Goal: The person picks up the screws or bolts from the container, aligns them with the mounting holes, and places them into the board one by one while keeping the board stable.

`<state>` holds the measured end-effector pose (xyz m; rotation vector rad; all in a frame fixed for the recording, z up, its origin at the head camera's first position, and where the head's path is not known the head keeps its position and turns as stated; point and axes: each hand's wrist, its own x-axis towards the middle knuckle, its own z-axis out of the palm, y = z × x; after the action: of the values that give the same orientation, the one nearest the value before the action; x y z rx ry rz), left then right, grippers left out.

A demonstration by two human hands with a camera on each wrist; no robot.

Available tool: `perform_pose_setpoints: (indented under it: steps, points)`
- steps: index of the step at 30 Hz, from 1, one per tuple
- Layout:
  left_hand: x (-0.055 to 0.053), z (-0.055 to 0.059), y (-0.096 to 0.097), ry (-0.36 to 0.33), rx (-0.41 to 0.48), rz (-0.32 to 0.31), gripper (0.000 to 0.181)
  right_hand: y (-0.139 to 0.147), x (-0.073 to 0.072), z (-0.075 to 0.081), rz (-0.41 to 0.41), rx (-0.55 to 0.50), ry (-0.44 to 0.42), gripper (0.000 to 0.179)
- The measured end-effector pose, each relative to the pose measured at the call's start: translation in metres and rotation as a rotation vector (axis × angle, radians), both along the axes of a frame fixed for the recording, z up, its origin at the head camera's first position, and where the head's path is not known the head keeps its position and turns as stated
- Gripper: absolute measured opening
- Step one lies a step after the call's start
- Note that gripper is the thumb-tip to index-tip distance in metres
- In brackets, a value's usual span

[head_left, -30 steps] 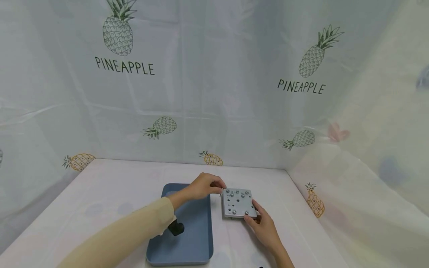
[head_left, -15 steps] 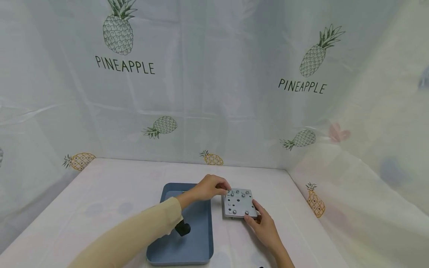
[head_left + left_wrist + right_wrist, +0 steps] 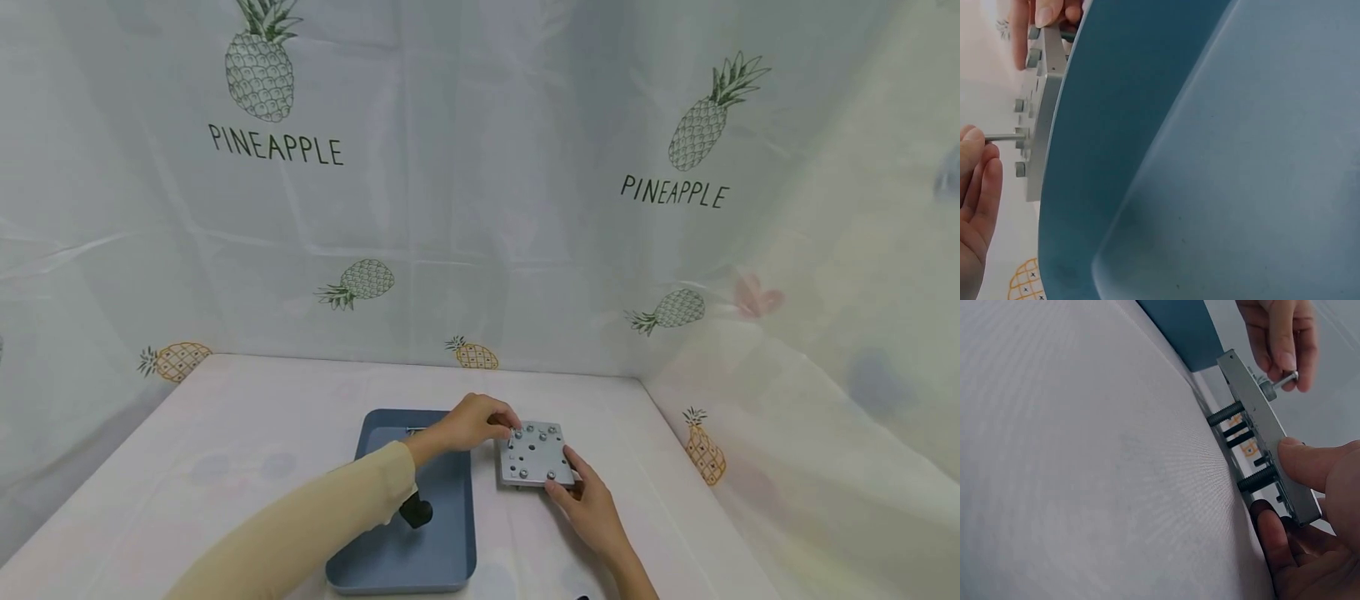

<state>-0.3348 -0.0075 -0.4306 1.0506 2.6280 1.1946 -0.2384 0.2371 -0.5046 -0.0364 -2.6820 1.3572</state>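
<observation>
My left hand (image 3: 480, 421) pinches a thin silver metal rod (image 3: 1005, 137) between thumb and fingers at the plate's far left corner. One end of the rod meets a bolt head (image 3: 1268, 391) on the plate. The square grey metal plate (image 3: 534, 458) has several bolts and holes in its top face. Threaded bolt shanks (image 3: 1259, 479) stick out of its underside. My right hand (image 3: 596, 508) grips the plate's near right corner, thumb (image 3: 1307, 462) on the plate and fingers curled beneath it. The rod's exact kind cannot be told.
A shallow blue tray (image 3: 442, 542) lies left of the plate, under my left forearm. Inside its far end is a small metal piece (image 3: 415, 430). A black device (image 3: 416, 510) hangs at the left cuff. A pineapple-print sheet (image 3: 517, 208) hangs behind the table.
My left hand has moved a little to the right, from beside the plate's edge to over its far left corner, with the rod. The right hand and plate have barely moved.
</observation>
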Motion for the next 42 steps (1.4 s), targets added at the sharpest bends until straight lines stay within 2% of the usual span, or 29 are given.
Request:
perform_pose_setpoints:
  steps: [9,18,24,31,42]
  points:
    - [-0.004,-0.003,0.002,-0.015,-0.005,0.013,0.014,0.000,0.000,0.000,0.001,-0.011,-0.001,0.082]
    - [-0.002,-0.002,0.003,-0.035,-0.008,-0.024,0.017,0.000,0.000,0.000,0.005,-0.013,-0.001,0.082]
    - [-0.002,-0.006,0.004,-0.046,-0.021,-0.024,0.015,0.000,0.000,0.000,0.003,-0.004,0.004,0.082]
    - [-0.002,-0.010,0.005,-0.020,-0.031,-0.037,0.015,0.000,0.000,-0.001,0.000,-0.006,0.006,0.082]
    - [0.003,-0.010,0.007,0.033,-0.045,-0.051,0.013,0.000,-0.001,-0.001,0.010,0.006,0.014,0.081]
